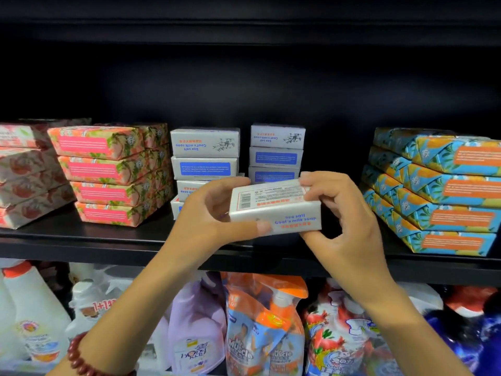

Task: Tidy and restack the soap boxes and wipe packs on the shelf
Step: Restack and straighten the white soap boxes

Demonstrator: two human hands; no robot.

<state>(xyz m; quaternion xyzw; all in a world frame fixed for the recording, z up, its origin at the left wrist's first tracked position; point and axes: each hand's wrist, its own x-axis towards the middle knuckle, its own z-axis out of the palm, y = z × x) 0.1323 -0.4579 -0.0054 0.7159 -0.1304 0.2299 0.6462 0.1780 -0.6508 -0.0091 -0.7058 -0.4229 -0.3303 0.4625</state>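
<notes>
Both hands hold one white goat's milk soap box (pixel 273 206) in front of the black shelf (pixel 81 240). My left hand (pixel 214 213) grips its left end, thumb under and fingers over the top. My right hand (pixel 341 213) pinches its right end. Behind it stand two stacks of the same white boxes, the left stack (pixel 204 156) and the right stack (pixel 276 150), both partly hidden by the held box and my hands.
Pink floral soap packs (pixel 105 175) are stacked at the left, with paler pink ones (pixel 24 172) beside them. Blue-and-orange packs (pixel 444 191) are stacked at the right. The lower shelf holds detergent bottles (pixel 35 316) and refill pouches (pixel 260 329).
</notes>
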